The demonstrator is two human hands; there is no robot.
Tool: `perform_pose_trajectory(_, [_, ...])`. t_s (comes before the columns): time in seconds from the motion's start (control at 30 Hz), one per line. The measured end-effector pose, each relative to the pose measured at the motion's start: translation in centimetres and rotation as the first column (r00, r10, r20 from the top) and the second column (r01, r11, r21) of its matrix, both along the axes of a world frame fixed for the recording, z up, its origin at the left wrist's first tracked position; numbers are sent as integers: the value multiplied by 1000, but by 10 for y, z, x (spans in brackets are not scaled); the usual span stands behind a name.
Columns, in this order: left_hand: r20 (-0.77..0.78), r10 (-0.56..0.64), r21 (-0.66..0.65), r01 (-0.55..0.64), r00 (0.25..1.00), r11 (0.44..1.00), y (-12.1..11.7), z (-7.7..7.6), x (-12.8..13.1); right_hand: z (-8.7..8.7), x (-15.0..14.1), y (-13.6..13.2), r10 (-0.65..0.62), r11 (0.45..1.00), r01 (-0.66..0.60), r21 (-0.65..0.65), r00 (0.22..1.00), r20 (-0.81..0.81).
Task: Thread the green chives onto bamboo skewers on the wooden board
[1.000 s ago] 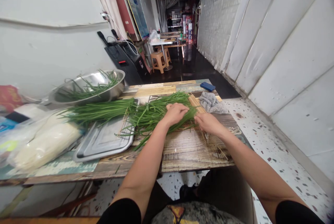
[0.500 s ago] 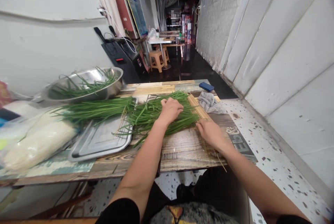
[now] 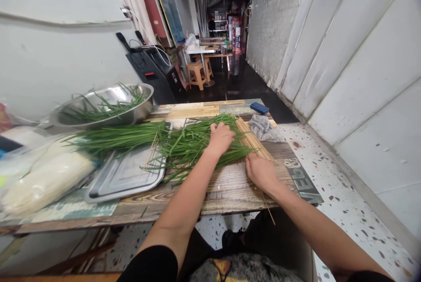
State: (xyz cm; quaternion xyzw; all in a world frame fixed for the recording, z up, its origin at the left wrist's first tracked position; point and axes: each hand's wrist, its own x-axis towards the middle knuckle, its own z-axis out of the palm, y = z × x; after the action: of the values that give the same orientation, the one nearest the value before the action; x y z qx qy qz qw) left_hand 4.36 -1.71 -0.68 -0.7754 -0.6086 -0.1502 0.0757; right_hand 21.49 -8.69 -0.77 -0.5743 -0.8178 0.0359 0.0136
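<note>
Long green garlic chives (image 3: 184, 144) lie in a loose pile on the table, partly across the tray's edge. My left hand (image 3: 221, 138) is on the pile's right part, its fingers curled down onto some chives; the fingertips are partly hidden. Close to the pile's right end, my right hand (image 3: 262, 169) is closed on a thin bamboo skewer (image 3: 270, 212), whose tail sticks out toward me. The skewer's front end is hidden by the hand and the chives. Beyond that hand lies a bundle of bamboo skewers (image 3: 255, 138), chive tips resting over it.
A metal tray (image 3: 123, 176) bears several skewers and another bunch of chives (image 3: 125, 137). Behind it stands a steel bowl (image 3: 144, 104) with more chives. A plastic bag of something pale (image 3: 49, 181) lies left. A grey cloth (image 3: 263, 127) and blue box (image 3: 259, 107) lie right.
My left hand has moved right along the chives. My right hand has shifted slightly left and toward me, and the skewer's tail has swung left with it.
</note>
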Motion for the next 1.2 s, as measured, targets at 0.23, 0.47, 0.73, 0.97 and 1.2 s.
perform_pose_trajectory(0.23, [62, 48, -79, -43, 997, 996, 1, 3, 11, -5, 0, 1, 10, 999, -9, 41, 1000, -22])
perform_pose_trajectory(0.47, [168, 49, -112, -31, 985, 993, 10, 6, 13, -3, -1, 0, 5, 999, -4, 33, 999, -32])
perform_pose_trajectory(0.73, [296, 66, -86, -42, 953, 995, 4, 4, 8, -7, 0, 1, -5, 998, 8, 65, 999, -35])
perform_pose_trajectory(0.97, [370, 59, -135, -10, 927, 991, 1, 11, 6, 0, 0, 1, -32, 999, 34, 34, 998, -48])
perform_pose_trajectory(1.2, [408, 57, -212, 34, 911, 977, -2, 18, 5, 0, 1, 2, -29, 998, 32, 48, 998, -60])
